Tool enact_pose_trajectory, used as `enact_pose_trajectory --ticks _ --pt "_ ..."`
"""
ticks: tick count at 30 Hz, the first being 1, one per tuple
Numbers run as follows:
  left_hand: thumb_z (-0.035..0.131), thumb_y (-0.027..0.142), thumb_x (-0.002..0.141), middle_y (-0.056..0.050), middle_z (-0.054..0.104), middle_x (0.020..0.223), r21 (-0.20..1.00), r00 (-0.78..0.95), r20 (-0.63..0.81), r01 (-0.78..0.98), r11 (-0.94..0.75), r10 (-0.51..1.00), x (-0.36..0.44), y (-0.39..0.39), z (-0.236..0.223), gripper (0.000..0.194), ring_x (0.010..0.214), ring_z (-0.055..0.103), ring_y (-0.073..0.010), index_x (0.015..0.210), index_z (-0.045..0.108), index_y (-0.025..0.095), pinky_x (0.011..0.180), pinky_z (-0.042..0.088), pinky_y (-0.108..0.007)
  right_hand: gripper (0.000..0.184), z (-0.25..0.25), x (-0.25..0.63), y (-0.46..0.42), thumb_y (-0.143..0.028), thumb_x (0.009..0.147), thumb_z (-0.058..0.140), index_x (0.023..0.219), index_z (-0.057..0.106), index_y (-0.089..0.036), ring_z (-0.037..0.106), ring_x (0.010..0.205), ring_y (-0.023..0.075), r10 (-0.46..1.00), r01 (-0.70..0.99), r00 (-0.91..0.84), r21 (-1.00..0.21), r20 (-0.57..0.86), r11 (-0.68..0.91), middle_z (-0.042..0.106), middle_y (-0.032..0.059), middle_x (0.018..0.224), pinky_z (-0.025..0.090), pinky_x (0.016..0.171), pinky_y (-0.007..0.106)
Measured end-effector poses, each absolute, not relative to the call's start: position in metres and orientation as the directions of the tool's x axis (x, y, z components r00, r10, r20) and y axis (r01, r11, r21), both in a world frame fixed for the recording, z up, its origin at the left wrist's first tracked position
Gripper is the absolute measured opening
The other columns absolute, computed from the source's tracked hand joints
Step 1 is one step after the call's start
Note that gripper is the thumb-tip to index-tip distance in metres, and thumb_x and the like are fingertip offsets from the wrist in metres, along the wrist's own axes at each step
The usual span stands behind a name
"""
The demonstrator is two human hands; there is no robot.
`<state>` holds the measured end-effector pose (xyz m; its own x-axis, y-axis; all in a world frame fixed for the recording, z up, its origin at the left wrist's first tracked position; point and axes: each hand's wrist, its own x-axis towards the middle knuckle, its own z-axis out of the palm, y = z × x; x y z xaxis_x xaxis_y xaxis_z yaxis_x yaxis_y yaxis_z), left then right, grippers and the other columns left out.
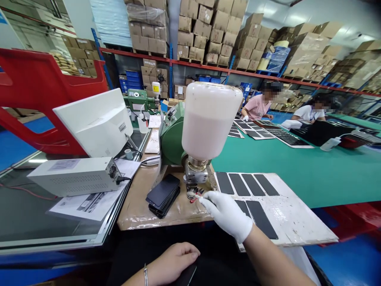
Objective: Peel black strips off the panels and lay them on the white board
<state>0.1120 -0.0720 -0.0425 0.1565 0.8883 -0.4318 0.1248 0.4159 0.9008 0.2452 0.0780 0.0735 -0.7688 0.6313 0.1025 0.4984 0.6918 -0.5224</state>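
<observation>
My right hand [228, 214], in a white glove, is closed in a pinch at the foot of the green machine [174, 137]. From its fingertips a small pale tool with a rounded end [194, 195] points left; its exact kind is unclear. Small red-handled snips [196, 197] lie beside it under the metal head [196, 174]. Low in front of my body, my bare left hand [175, 260] is curled over a dark flat panel [187, 275], mostly hidden. A stack of dark panels [163, 194] sits on the brown-covered bench, left of the machine head.
On the right, a white board [293, 210] bears several dark panels. A large bottle of pale liquid [211, 119] tops the machine. A grey box [74, 176] and monitor [95, 125] stand left. Two people [258, 106] work across the green table [315, 174].
</observation>
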Motion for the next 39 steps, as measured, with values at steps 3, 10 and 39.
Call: enact_pose_trajectory --ticks 3,10,39 --pt "0.051 0.047 0.081 -0.005 0.069 0.099 0.902 0.156 -0.431 0.117 0.417 0.889 0.111 -0.073 -0.044 0.038 0.091 0.059 -0.0209 0.1 0.067 0.017 0.08 0.042 -0.03 0.031 0.078 0.23 0.079 -0.039 0.092 0.04 0.077 0.06 -0.021 0.058 0.069 0.0148 0.68 0.476 -0.703 -0.574 0.208 0.667 0.065 0.0005 0.072 0.038 0.067 0.025" --pt "0.052 0.043 0.082 -0.005 0.068 0.095 0.901 0.12 -0.429 0.118 0.416 0.895 0.109 -0.078 -0.039 0.036 0.087 0.059 -0.0192 0.099 0.068 0.016 0.079 0.042 -0.029 0.029 0.069 0.228 0.075 -0.041 0.091 0.045 0.076 0.061 -0.021 0.058 0.068 0.0151 0.708 0.458 -0.648 -0.6 0.28 0.656 0.064 0.0011 0.072 0.039 0.067 0.025" --pt "0.055 0.037 0.078 -0.005 0.068 0.092 0.879 0.137 -0.475 0.029 0.476 0.869 0.111 -0.076 -0.039 0.032 0.082 0.06 -0.0193 0.099 0.066 0.015 0.077 0.043 -0.031 0.022 0.057 0.229 0.071 -0.035 0.089 0.049 0.085 0.064 -0.021 0.057 0.077 0.0176 0.733 0.484 -0.547 -0.561 0.404 0.671 0.061 0.0047 0.079 0.043 0.073 0.028"
